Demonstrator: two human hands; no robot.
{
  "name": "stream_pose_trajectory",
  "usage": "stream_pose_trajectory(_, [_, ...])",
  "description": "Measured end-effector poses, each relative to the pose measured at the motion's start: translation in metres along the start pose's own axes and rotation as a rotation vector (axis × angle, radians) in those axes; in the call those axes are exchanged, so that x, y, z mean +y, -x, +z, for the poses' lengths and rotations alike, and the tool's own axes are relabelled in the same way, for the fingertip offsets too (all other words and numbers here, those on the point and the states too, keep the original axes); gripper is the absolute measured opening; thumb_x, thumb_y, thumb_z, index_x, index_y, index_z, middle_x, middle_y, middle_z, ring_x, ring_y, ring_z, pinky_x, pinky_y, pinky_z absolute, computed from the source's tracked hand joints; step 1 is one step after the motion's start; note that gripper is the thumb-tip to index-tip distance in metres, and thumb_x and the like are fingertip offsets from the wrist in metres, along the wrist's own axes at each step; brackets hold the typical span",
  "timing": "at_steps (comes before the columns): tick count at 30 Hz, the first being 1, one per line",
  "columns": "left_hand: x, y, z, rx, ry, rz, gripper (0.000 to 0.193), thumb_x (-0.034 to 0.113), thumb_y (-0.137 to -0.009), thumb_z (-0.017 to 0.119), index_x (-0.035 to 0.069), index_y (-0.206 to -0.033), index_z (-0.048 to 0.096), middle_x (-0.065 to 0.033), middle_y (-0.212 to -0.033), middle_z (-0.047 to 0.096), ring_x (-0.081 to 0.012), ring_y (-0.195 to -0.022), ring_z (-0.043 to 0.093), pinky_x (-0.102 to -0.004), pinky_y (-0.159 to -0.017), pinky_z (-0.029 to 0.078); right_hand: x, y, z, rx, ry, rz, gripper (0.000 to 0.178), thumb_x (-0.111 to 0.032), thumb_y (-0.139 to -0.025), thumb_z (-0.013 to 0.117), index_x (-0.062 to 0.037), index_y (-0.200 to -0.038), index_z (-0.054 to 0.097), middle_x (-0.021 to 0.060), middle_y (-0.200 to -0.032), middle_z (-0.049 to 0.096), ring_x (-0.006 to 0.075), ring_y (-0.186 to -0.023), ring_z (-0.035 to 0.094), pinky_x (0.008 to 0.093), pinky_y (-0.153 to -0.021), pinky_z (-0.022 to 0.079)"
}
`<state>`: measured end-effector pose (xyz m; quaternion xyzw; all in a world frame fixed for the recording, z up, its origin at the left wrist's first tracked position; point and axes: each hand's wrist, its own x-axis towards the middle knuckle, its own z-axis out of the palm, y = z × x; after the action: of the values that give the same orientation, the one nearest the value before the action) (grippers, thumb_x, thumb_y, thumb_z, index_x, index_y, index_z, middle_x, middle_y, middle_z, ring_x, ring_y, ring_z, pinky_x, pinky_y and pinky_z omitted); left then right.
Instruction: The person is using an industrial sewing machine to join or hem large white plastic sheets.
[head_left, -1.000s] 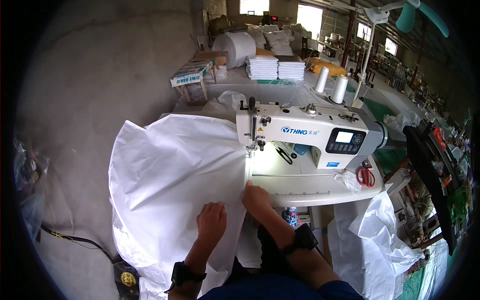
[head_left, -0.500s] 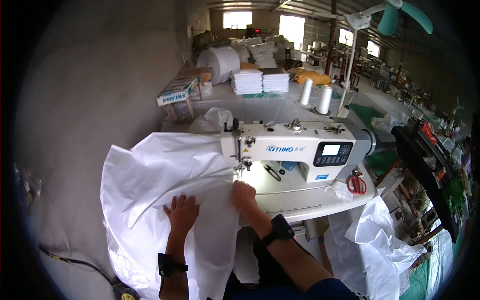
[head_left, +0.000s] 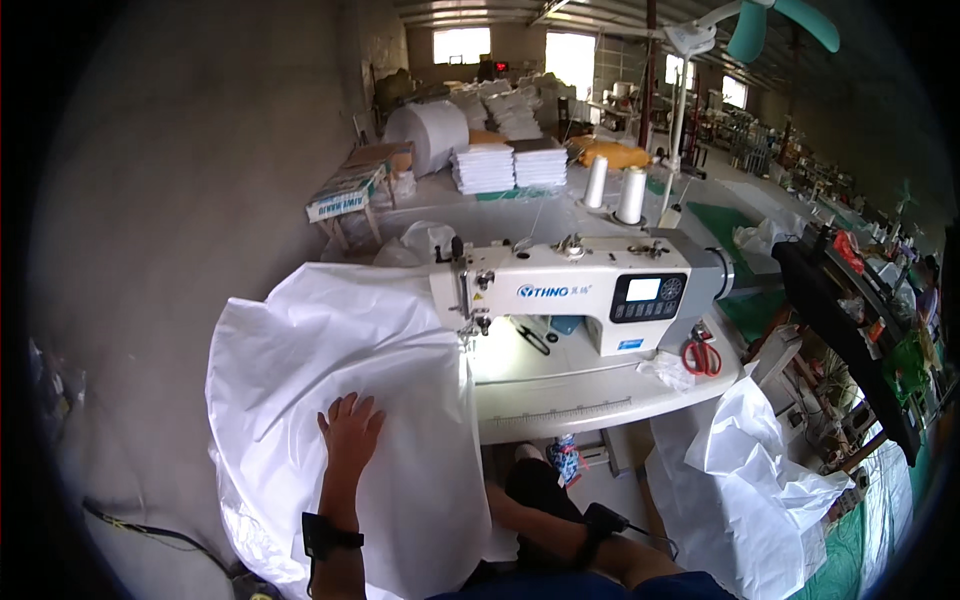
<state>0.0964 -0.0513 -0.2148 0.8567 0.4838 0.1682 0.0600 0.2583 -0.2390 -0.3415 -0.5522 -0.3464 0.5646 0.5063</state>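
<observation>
A large white sheet [head_left: 290, 400], plastic-looking and creased, drapes over the left of the table and hangs down the front. My left hand [head_left: 350, 432] lies flat on it with fingers spread. The sheet's right edge runs under the needle area of a white sewing machine [head_left: 560, 290], where a lamp shines. My right forearm [head_left: 540, 525] reaches leftward below the table edge. Its hand is hidden behind the hanging sheet, so the fingers do not show.
Red-handled scissors [head_left: 702, 356] and black thread snips [head_left: 532, 338] lie on the machine bed. Two white thread cones [head_left: 629, 197] stand behind. Crumpled white sheeting [head_left: 745, 470] hangs at the right. White stacks [head_left: 484, 168] and a big roll [head_left: 430, 135] sit farther back.
My right hand has left the needle area and dropped down behind the sheet's hanging edge. My left hand stays on the sheet. The view has shifted slightly.
</observation>
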Motion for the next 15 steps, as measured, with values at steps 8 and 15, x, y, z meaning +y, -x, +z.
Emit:
stream_pose_trajectory(8, [-0.057,-0.003,0.015,0.032,-0.074,-0.003,0.043,0.040,-0.084,0.059,0.018,-0.122,0.056,-0.0098,-0.133,0.047,-0.0343,-0.127,0.039,-0.0642,-0.099,0.025,0.034,-0.117,0.051,-0.209,0.390,-0.453,0.034,-0.027,-0.086,0.055,-0.0009,-0.109,0.060,0.0137,-0.108,0.062,0.0242,-0.100,0.058,0.0336,-0.085,0.046])
stream_pose_trajectory(15, [-0.142,-0.149,0.017,-0.360,-0.063,0.367,0.048,0.046,-0.088,0.047,0.023,-0.130,0.049,-0.0049,-0.141,0.037,-0.0251,-0.136,0.024,-0.0638,-0.100,0.025,-0.005,-0.165,0.118,-0.297,0.621,-0.407,0.035,-0.026,-0.086,0.056,-0.0016,-0.110,0.059,0.0146,-0.109,0.061,0.0260,-0.101,0.057,0.0352,-0.085,0.046])
